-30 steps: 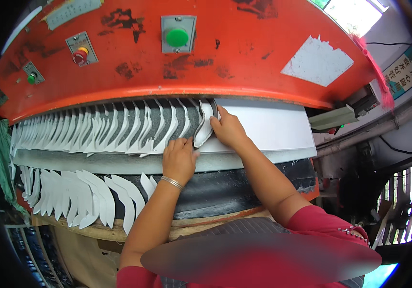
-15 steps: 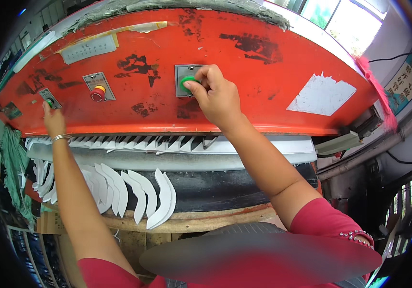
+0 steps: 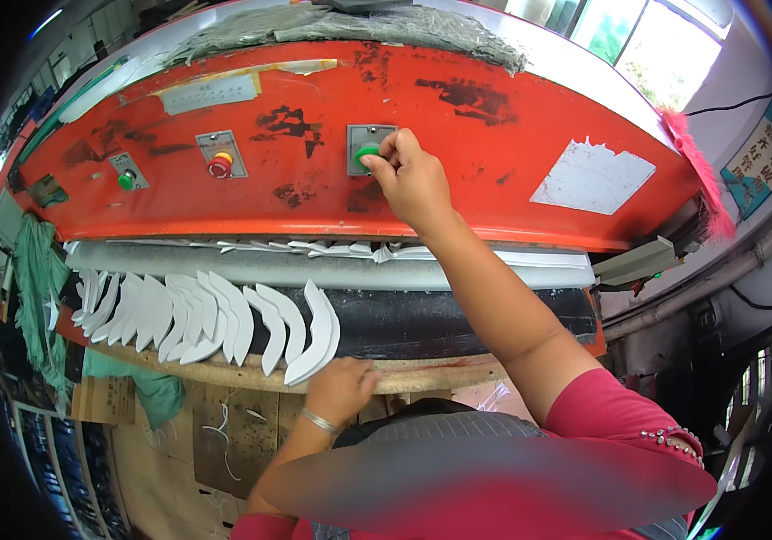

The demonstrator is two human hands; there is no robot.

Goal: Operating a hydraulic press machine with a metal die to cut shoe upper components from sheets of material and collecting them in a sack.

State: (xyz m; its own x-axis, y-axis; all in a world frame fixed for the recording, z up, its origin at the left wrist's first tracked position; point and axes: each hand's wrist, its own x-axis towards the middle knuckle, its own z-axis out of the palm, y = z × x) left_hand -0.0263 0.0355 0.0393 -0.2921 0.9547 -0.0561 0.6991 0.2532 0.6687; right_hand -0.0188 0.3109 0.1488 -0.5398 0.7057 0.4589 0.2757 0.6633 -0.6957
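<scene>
My right hand (image 3: 415,184) reaches up to the red machine front, its thumb and bent fingers closed around a green push button (image 3: 368,156) on a square metal plate. My left hand (image 3: 339,393) is low in the middle, just in front of the wooden edge (image 3: 404,373), slightly blurred, its fingers loosely bent and apart with nothing visible in them. Closest to it lies a curved white foam-like piece (image 3: 316,337), the rightmost of an overlapping row of such pieces (image 3: 179,315) on the black bed (image 3: 386,324).
Left on the red panel (image 3: 494,162) are a red stop button (image 3: 220,166) and another green button (image 3: 126,180). More white material (image 3: 350,247) shows in the narrow gap beneath the panel. Green cloth (image 3: 39,297) hangs at left; a cardboard box (image 3: 102,399) stands below.
My left hand has left the left green button and come down near the wooden edge. The gap under the red panel has narrowed over the white material. My right hand stays on its button.
</scene>
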